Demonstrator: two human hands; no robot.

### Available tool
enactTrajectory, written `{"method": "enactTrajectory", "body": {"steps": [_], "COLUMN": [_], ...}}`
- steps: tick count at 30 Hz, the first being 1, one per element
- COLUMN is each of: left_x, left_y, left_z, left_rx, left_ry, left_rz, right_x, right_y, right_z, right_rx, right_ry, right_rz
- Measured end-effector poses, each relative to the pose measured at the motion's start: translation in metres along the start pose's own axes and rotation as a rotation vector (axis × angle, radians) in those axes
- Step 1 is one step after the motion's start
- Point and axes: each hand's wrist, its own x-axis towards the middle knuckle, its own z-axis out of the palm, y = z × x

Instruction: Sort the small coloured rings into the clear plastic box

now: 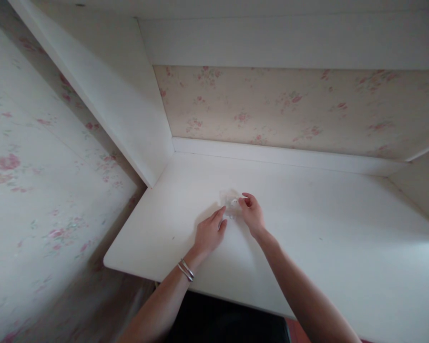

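Observation:
A small clear, see-through item (231, 204), which looks like thin plastic, lies on the white desk (300, 267). Its exact kind is hard to make out. At its left edge rests my left hand (210, 231), fingers stretched out and thumb apart, fingertips touching or very near it. From the right, my right hand (251, 213) pinches at the item's edge between thumb and fingers; the other fingers are curled. The pinched part is mostly hidden by the fingertips.
A white side panel (128, 95) rises from the desk's left side, and a low white ledge (271, 155) runs along the back. Floral wallpaper (243, 105) covers the wall behind. Below the front edge is a black seat-like shape (229, 319).

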Motion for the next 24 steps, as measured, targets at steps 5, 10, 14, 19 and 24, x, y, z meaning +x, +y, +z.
{"method": "enactTrajectory", "body": {"steps": [5, 10, 14, 19, 24], "left_x": [0.000, -0.001, -0.001, -0.003, -0.006], "left_y": [-0.001, -0.001, -0.002, -0.004, -0.004], "left_z": [0.001, -0.001, -0.001, -0.001, -0.005], "left_rx": [-0.020, -0.058, -0.109, -0.110, -0.091], "left_ry": [0.013, 0.048, 0.065, 0.023, -0.072], "left_rz": [-0.005, -0.002, -0.001, 0.007, 0.079], "right_x": [-0.001, -0.005, -0.017, -0.044, -0.058], "right_y": [0.007, 0.013, 0.015, 0.011, 0.006], "right_z": [0.003, -0.001, -0.008, -0.017, -0.020], "right_rx": [-0.127, -0.224, -0.288, -0.319, -0.322], "right_ry": [-0.027, -0.025, -0.163, -0.178, -0.128], "right_rz": [-0.015, -0.001, 0.015, -0.127, -0.227]}}
